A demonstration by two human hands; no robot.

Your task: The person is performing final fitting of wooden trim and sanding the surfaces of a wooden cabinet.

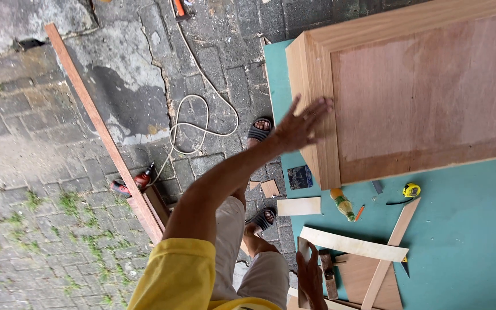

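My left hand [304, 123] lies flat with fingers spread on the pale frame of a large wooden cabinet panel [420, 86], near its corner. The panel rests on a teal worktable [466, 241]. My right hand [310, 276] is low in view at the table's near edge. Its fingers are wrapped on a thin wood strip [303, 258] beside a crossed pile of strips [356, 244]. My yellow sleeve, beige trousers and sandalled feet show between the hands.
On the table lie a yellow tape measure [411, 189], a yellow glue bottle [343, 204], an orange pencil [360, 212] and small plywood offcuts [298, 205]. A long board [101, 129], a red power drill [134, 182] and a looped white cord [193, 120] lie on the paving.
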